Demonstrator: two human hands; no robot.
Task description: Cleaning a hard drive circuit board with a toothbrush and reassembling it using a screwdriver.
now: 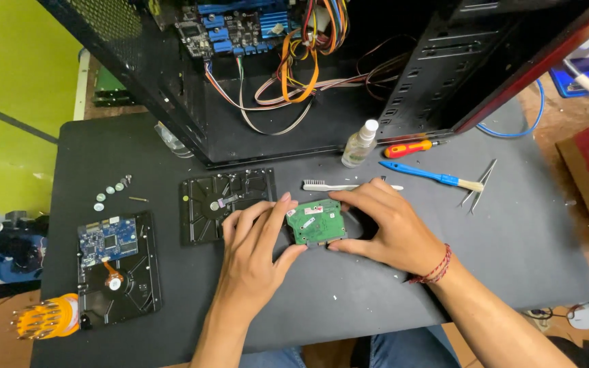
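An open computer case (322, 75) with loose cables stands at the back of the black table (526, 232). Just in front of it lie a small spray bottle (360, 144), a red-handled screwdriver (409, 148), a blue brush (431, 176), a white toothbrush (328, 185) and tweezers (480, 185). Front-left of the case lie an opened hard drive (223, 202), several screws (110, 191) and another hard drive with a blue circuit board (116, 266).
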